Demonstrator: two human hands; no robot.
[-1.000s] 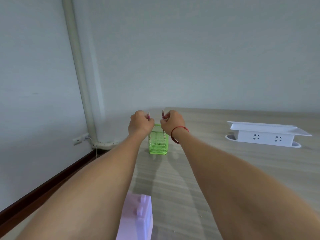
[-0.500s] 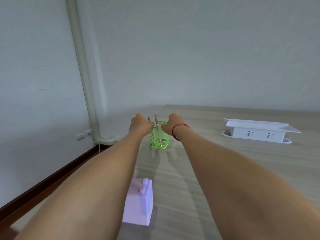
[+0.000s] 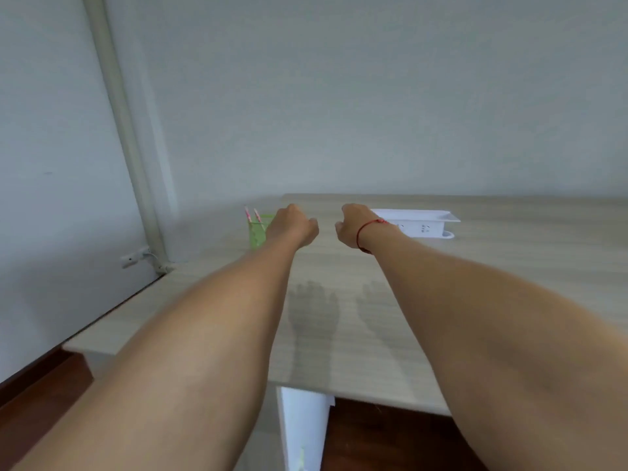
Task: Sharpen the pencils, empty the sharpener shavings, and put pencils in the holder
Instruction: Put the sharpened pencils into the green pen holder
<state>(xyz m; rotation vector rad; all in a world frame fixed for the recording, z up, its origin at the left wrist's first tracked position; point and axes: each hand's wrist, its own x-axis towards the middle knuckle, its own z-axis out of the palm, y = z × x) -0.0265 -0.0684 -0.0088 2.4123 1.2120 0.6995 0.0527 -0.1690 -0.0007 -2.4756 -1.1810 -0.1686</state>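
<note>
Left hand [image 3: 295,227] loosely curled, empty, partly hiding green holder [image 3: 256,235] with two pencils [image 3: 253,215], right hand [image 3: 351,225] likewise, white socket box [image 3: 426,226] behind

Single head-worn view, facing forward and down, near table [image 3: 475,300], over outstretched forearms

no readable text, labels or numbers anywhere

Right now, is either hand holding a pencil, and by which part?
Neither. The left hand and right hand hang empty above the table; both pencils stand in the green holder.
</note>
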